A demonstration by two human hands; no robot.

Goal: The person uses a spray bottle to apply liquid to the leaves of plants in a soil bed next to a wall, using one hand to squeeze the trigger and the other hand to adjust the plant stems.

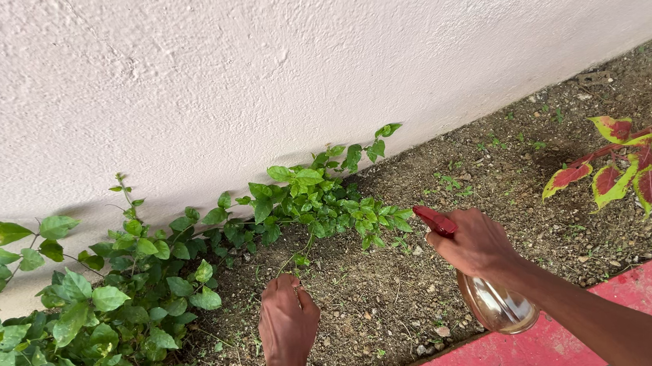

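**Spray bottle held over a soil bed beside a wall**

While the right hand (477, 243) grips the neck of a spray bottle (495, 301), its fingers are closed around the trigger assembly, and the red nozzle (436, 220) projects to the left toward the green creeping plant (304, 203). The bottle body is clear and amber-tinted, hanging below the wrist over the boundary between the soil bed (424, 275) and the red painted ledge (639, 291). Its liquid level cannot be determined: reflections cover the body, and the forearm hides the right side

The left hand (286, 323) is lowered to the soil, knuckles up, fingers curled downward at the base of a thin stem of the creeping plant. Whether the fingertips pinch the stem or merely press the ground cannot be told, since they are concealed beneath the hand

Surrounding items:
- A rough white plastered wall (218, 68) borders the bed on the far side
- The creeping plant runs along the wall foot and joins a denser leafy mass (84, 330) at lower left, cut off by the frame edges
- A plant with red-and-yellow-green leaves (623, 170) enters from the right edge; its root end is out of view
- Small stones and sparse seedlings are scattered across the soil

Both forearms are cut off by the lower frame edge
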